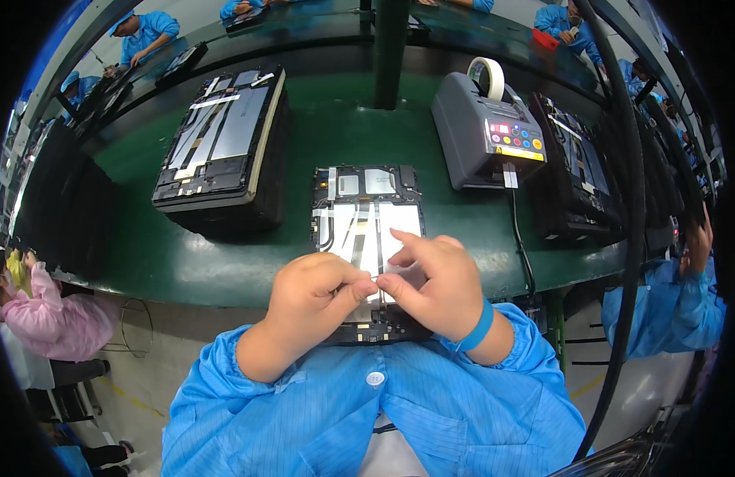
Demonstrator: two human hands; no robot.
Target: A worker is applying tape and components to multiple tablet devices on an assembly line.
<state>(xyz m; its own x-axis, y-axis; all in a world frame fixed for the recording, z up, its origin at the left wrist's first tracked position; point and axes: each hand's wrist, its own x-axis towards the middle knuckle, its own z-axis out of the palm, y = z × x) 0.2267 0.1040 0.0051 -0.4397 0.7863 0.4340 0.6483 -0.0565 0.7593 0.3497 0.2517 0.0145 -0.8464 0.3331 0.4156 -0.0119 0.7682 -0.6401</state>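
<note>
An opened tablet [367, 184] lies in front of me at the table's near edge, its silver battery cells and dark circuit parts facing up. Strips of clear tape cross its upper part. Over its lower half, my left hand [316, 294] pinches thumb against forefinger; whatever sits between them is too small to name. My right hand [435, 278] meets it at the thumb tip, its fingers curved and apart, with a blue band [479, 326] round the wrist. Nothing shows between the right fingers. Both hands hide part of the battery area.
A stack of opened tablets [216, 135] stands at the left of the green table [359, 131]. A grey tape dispenser [482, 131] with a tape roll is at the right, its cable [520, 242] hanging near another tablet stack [574, 167]. A green post [391, 56] rises behind; co-workers sit around.
</note>
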